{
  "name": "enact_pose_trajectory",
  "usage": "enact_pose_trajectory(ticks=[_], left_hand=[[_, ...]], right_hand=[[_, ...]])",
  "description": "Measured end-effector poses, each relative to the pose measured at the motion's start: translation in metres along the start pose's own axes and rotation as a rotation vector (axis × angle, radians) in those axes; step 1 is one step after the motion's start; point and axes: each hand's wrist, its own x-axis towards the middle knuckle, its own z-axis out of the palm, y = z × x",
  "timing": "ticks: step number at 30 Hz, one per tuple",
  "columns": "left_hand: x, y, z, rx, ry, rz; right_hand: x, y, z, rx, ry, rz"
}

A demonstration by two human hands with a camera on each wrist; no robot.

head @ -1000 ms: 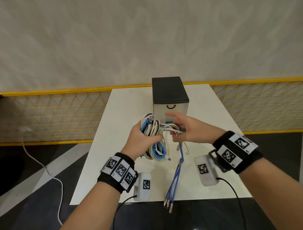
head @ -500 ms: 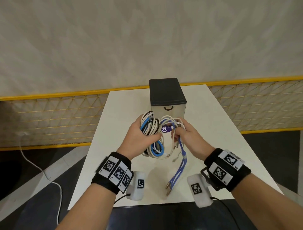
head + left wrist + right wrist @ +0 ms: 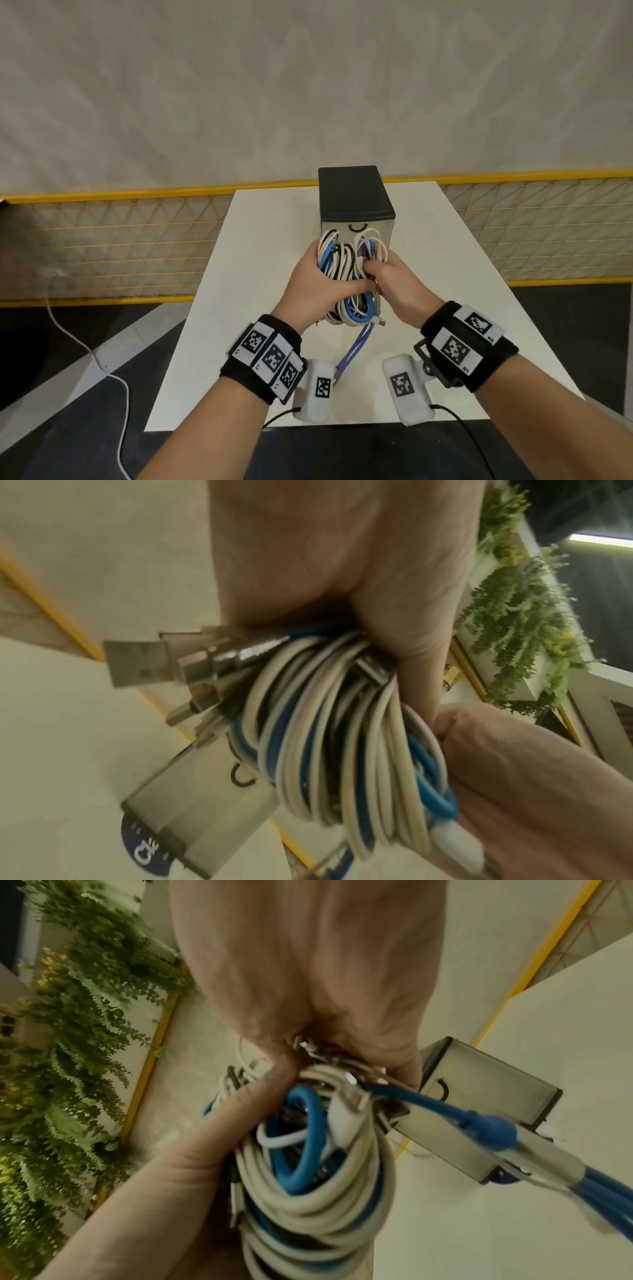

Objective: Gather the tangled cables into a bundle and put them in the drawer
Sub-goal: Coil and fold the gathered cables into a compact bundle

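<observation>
While both hands meet above the white table (image 3: 246, 308), cable bundle (image 3: 346, 274) held clear of the surface, just in front of the drawer unit (image 3: 356, 205). Left hand (image 3: 315, 284) wrapped round the left side of the coils, fingers curled behind, thumb laid across the front. Right hand (image 3: 394, 284) closed on the right side of the same coils, fingers tucked into the loops near the top. Bundle made up of white, blue and black cables, looped upright, with loops standing above both hands and hanging below them.

From the left wrist view, cable bundle (image 3: 342, 737) pressed between curled fingers and thumb of the left hand (image 3: 342, 561); several metal USB plugs (image 3: 143, 661) projecting from the coils on the side away from the palm. From the right wrist view, right hand (image 3: 308, 974) gripping the top of the cable bundle (image 3: 315, 1191), with the thumb of the other hand lying against the coils.

Loose blue cable tail (image 3: 356, 346) hanging from the bundle toward the near table edge, splitting into several strands (image 3: 599, 1185) past a clear sleeve. Plug ends of that tail hidden behind the wrist cameras.

Drawer unit: dark top, pale front, drawer (image 3: 358, 230) shut, curved handle visible just above the loops. Unit standing at the far middle of the table. Yellow mesh barrier (image 3: 137, 246) beyond the table; white cord (image 3: 85, 346) lying on the floor at left.
</observation>
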Motion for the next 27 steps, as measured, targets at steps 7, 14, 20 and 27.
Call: enact_pose_trajectory(ticks=[7,14,20,27], left_hand=[[0.000,-0.013,0.018,-0.176,0.222,-0.053],[0.000,-0.008,0.001,-0.238,0.265,-0.041],[0.001,0.000,0.005,-0.126,0.182,0.097],[0.008,0.013,0.004,0.173,-0.037,0.070]], right_hand=[[-0.004,-0.009,-0.002,-0.298,0.054,-0.081],[-0.012,-0.008,-0.015,-0.313,-0.042,-0.086],[-0.013,-0.009,-0.001,-0.476,-0.035,-0.122],[-0.018,-0.009,0.011,-0.524,-0.084,0.018]])
